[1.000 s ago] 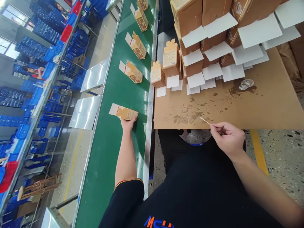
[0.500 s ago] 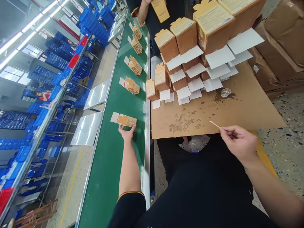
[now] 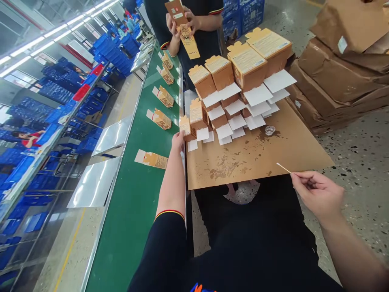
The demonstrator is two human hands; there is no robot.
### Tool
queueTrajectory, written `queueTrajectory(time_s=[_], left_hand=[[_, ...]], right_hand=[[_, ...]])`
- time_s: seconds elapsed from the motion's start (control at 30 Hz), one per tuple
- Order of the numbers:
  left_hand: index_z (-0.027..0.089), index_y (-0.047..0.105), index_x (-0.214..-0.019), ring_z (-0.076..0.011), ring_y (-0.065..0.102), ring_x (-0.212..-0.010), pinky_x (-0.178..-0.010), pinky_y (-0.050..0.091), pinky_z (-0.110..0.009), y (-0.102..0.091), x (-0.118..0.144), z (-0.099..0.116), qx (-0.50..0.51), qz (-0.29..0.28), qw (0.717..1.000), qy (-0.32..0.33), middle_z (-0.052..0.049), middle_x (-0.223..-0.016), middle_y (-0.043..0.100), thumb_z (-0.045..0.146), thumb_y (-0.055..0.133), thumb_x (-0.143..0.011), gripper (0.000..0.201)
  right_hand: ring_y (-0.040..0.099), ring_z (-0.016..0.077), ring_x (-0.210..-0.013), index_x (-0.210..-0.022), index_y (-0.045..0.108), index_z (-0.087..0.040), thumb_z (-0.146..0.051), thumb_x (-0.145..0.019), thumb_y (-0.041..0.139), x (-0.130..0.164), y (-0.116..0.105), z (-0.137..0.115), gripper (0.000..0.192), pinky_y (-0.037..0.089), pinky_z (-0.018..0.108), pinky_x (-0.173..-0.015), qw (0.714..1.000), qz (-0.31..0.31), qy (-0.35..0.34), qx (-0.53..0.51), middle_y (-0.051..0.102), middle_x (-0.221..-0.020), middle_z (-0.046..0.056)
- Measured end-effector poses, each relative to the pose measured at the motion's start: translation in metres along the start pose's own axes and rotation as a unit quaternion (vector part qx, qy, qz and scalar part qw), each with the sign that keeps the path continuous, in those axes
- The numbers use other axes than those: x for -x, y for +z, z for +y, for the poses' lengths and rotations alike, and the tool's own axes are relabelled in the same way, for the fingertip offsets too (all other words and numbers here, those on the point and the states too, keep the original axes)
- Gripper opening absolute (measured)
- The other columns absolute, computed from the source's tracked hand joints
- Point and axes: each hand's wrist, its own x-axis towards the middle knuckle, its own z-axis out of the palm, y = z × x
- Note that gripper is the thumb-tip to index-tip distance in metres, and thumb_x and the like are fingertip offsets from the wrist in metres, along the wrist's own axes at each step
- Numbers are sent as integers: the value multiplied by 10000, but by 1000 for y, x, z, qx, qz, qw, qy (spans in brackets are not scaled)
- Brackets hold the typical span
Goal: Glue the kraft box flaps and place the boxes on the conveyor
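My left hand [image 3: 178, 141] reaches up over the belt's metal edge, fingers apart, touching the nearest small brown carton [image 3: 184, 126] at the front of the stack. It holds nothing. A flat carton [image 3: 152, 159] lies on the green conveyor belt [image 3: 136, 202] just left of my forearm. My right hand [image 3: 316, 194] pinches a thin wooden stick [image 3: 283, 167] near the front right edge of the cardboard-covered table [image 3: 291, 150]. Stepped rows of upright brown cartons [image 3: 243, 65] with open white flaps stand on the table.
A small clear cup [image 3: 270, 130] sits amid stains on the cardboard. More cartons [image 3: 162, 119] lie spaced along the belt. A co-worker at the far end holds a flat carton [image 3: 185, 28]. Wrapped brown bundles [image 3: 340, 73] are piled on the floor at right. Blue crates [image 3: 60, 89] fill the left.
My left hand let go of the flat carton on the belt and moved right and up to the small carton on the table. The view tilted upward. My right hand kept the stick.
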Motion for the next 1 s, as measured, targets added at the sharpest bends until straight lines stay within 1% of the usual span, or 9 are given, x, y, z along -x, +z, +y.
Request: queueTrajectory(time_s=[0.13,0.2,0.3,0.4,0.5,0.6,0.67,0.83,1.0], left_hand=[[194,729,-980,-328,742,-1177,-1036,607,-444,3,30,-19,17,0,1000,-25,-139,-1120,810,506,829,-955,328],[211,720,-1070,-318,739,-1265,-1081,604,-438,-10,56,-37,41,25,998,-35,-140,-1237,808,524,812,-980,339],[234,690,-1226,-322,753,-1328,-1108,616,-463,-37,105,-64,175,41,982,-62,-150,-1374,790,524,874,-937,449],[236,712,-1297,-368,778,-1319,-1116,633,-516,-55,154,-80,312,-29,947,-75,-158,-1415,796,484,1035,-747,684],[244,752,-1343,-389,769,-1360,-1175,619,-545,-52,185,-82,347,-103,931,-51,-153,-1448,798,474,1093,-665,793],[245,746,-1355,-390,739,-1426,-1242,584,-554,-36,194,-78,326,-115,938,5,-155,-1449,797,484,1108,-667,813],[243,719,-1360,-384,736,-1433,-1257,572,-562,-24,193,-77,291,-113,949,30,-163,-1445,790,486,1113,-666,834],[237,647,-1361,-371,764,-1374,-1235,584,-578,-12,190,-81,170,-161,971,56,-171,-1404,782,445,1117,-652,876],[256,652,-1331,-372,758,-1376,-1245,579,-564,-12,188,-81,163,-153,973,50,-153,-1397,781,436,1123,-622,870]], right_hand=[[655,186,-507,-779,810,-239,-631,-794,906,0,-3,3,404,585,337,-528,1000,14,10,9,714,-624,46],[655,198,-505,-774,808,-252,-601,-781,897,-4,-7,7,361,573,359,-524,1000,5,14,17,719,-628,51],[651,211,-505,-756,801,-263,-587,-757,880,-19,-11,12,333,562,382,-519,999,-10,-4,38,717,-628,59],[645,212,-521,-784,808,-259,-549,-767,837,-51,-10,13,292,548,380,-533,996,-17,-36,85,718,-641,66],[657,201,-589,-824,810,-240,-441,-816,767,-97,-1,3,206,543,360,-621,983,-13,-52,178,728,-674,66],[684,203,-713,-810,791,-219,-283,-842,710,-140,12,-20,108,523,340,-740,942,-91,-56,317,751,-711,60],[725,215,-834,-925,825,-176,-227,-904,680,-160,21,-38,155,520,330,-807,916,-157,-74,361,825,-862,103],[771,219,-916,-978,808,-81,-138,-978,647,-182,46,-61,170,475,305,-797,851,-260,-96,447,855,-985,176],[785,104,-915,-787,698,-47,-346,-1071,435,-194,59,-52,489,326,218,-701,838,-321,-118,426,776,-848,86]])
